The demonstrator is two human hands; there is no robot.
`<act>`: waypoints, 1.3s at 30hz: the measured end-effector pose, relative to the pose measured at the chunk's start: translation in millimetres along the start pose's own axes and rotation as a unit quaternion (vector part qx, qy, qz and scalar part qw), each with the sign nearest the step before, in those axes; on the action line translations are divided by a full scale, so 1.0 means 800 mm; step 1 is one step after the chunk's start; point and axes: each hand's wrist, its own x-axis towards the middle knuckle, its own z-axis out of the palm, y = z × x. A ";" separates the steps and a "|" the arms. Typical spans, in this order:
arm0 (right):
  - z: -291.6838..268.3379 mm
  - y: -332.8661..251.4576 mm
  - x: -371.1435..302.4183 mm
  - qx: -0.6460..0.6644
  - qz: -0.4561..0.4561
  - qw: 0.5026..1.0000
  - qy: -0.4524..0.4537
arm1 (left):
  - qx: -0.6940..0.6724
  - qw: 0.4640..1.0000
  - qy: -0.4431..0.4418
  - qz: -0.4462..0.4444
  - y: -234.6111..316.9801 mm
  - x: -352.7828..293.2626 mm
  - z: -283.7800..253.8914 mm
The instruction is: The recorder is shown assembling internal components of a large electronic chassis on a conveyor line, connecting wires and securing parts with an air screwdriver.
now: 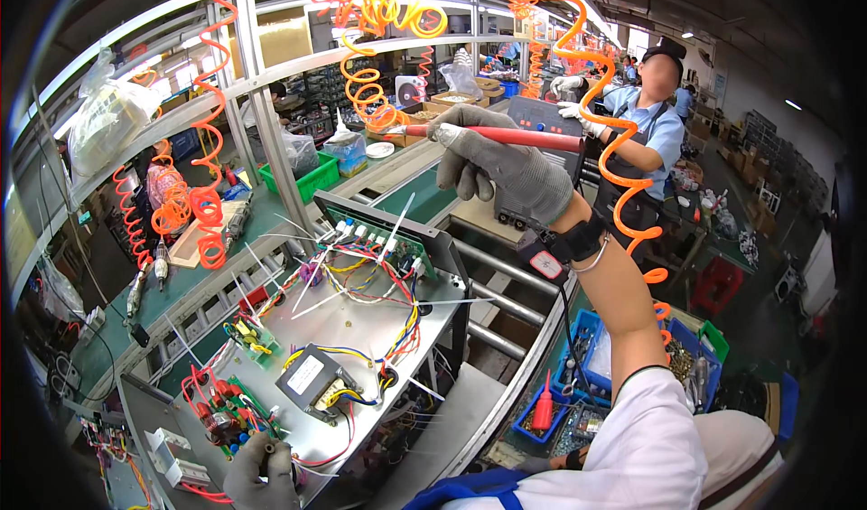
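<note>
My right hand (510, 162), in a grey glove, is raised above the far side of an open metal chassis (348, 329). Its fingers close around a long red-handled tool (528, 137) with a metal tip pointing left. Low at the chassis' near edge, my left hand (262, 476) is also gloved, fingers bent together; whatever they pinch is hidden. Beside it lies a green circuit board (244, 406) with red wires. A black transformer (316, 379) sits mid-chassis, and another circuit board (379, 252) stands along the far panel. White cable ties (397, 225) stick out from the wire bundles.
Metal rollers (501, 293) run under and beyond the chassis. Blue parts bins (582, 347) and a red bottle (543, 409) are at the right. Orange coiled hoses (623, 149) hang overhead. A co-worker (646, 121) stands across at the far right; a green crate (307, 177) is at the back.
</note>
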 end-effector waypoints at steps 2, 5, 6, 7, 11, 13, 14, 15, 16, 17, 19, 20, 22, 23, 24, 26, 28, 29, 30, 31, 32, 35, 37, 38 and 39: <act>-0.001 0.004 0.001 -0.003 -0.003 1.000 0.003 | 0.005 1.000 0.001 -0.012 0.000 0.000 0.001; -0.005 0.010 0.007 0.004 0.004 1.000 0.009 | 0.002 1.000 0.003 0.000 -0.001 0.000 0.001; -0.007 0.012 0.009 0.011 -0.005 1.000 -0.004 | 0.002 1.000 0.003 0.000 -0.002 0.000 0.002; -0.008 0.014 0.010 0.008 -0.006 1.000 -0.003 | 0.007 1.000 0.003 -0.003 -0.002 -0.001 0.001; -0.013 0.023 0.013 0.002 -0.012 1.000 0.003 | 0.009 1.000 0.000 -0.004 -0.004 -0.001 0.002; -0.015 0.029 0.014 -0.004 -0.018 1.000 0.000 | -0.003 1.000 -0.003 -0.018 -0.003 -0.001 0.001; -0.017 0.033 0.015 -0.010 -0.030 0.999 0.000 | -0.015 0.999 -0.007 -0.032 -0.003 -0.001 0.001; -0.018 0.037 0.017 -0.010 -0.024 1.000 -0.002 | -0.014 0.999 -0.007 -0.032 -0.002 -0.001 0.001; -0.019 0.041 0.020 -0.013 -0.055 0.998 -0.010 | -0.010 1.000 -0.006 -0.028 -0.001 -0.001 0.001; -0.021 0.045 0.022 -0.024 -0.077 0.997 -0.008 | -0.006 1.000 -0.005 -0.023 -0.001 -0.001 0.001; -0.023 0.053 0.029 0.008 -0.098 0.995 -0.028 | -0.004 1.000 -0.004 -0.019 0.000 0.000 0.001; -0.024 0.057 0.032 0.022 -0.088 0.996 -0.022 | -0.003 1.000 -0.002 -0.014 0.001 0.000 0.001; -0.026 0.063 0.038 0.024 -0.085 0.995 -0.040 | 0.016 1.000 0.006 0.001 0.002 0.000 0.000; -0.027 0.067 0.040 0.019 -0.075 0.997 -0.030 | 0.033 0.999 0.013 0.017 0.003 -0.001 0.000; -0.027 0.069 0.042 0.005 -0.047 0.999 -0.004 | 0.034 0.999 0.014 0.017 0.004 -0.002 -0.002; -0.028 0.076 0.045 0.009 -0.049 0.999 -0.009 | 0.011 0.996 0.076 0.048 0.006 -0.005 -0.006; -0.029 0.083 0.048 0.005 -0.032 0.999 -0.001 | -0.017 0.995 0.089 0.035 0.010 -0.013 -0.015; -0.029 0.087 0.050 0.015 -0.018 1.000 0.002 | 0.003 0.991 0.121 0.062 0.012 -0.017 -0.021; -0.029 0.092 0.053 0.023 -0.003 1.000 0.010 | 0.024 0.984 0.153 0.088 0.014 -0.021 -0.026; -0.029 0.098 0.056 0.028 -0.003 1.000 0.002 | 0.026 0.984 0.154 0.087 0.016 -0.027 -0.032; -0.029 0.104 0.060 0.041 0.017 0.999 0.004 | 0.031 0.977 0.199 0.067 0.018 -0.030 -0.037; -0.029 0.124 0.074 0.092 0.049 0.994 0.016 | 0.060 0.951 0.297 0.056 0.023 -0.033 -0.052; -0.026 0.139 0.087 0.101 0.050 0.992 0.061 | 0.088 0.936 0.333 0.073 0.023 -0.029 -0.064; -0.025 0.147 0.095 0.107 0.049 0.992 0.052 | 0.101 0.930 0.343 0.081 0.022 -0.027 -0.069; -0.022 0.156 0.105 0.074 0.035 0.995 0.064 | 0.116 0.926 0.348 0.089 0.020 -0.024 -0.075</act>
